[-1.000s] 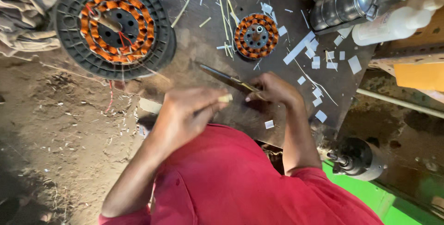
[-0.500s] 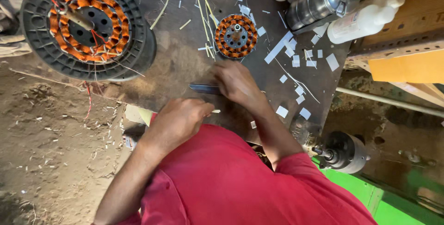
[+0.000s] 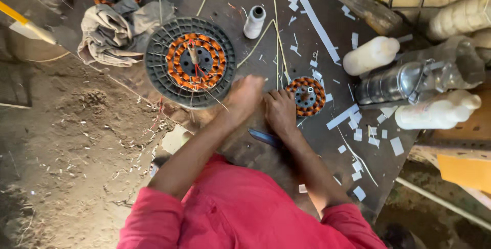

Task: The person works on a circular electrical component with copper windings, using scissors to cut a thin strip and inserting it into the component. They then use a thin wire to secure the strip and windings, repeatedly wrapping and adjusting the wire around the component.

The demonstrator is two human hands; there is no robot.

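A single head-worn camera looks straight down from above the person's shoulders, fairly near, onto the dark counter (image 3: 245, 3), with both hands near frame centre and dirt floor (image 3: 66, 141) at left.

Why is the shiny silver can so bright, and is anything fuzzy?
Head view: daylight glints off the shiny silver metal can; both hands, left and right, and the small orange copper-wound coil look sharp; edges bend slightly from the wide lens.
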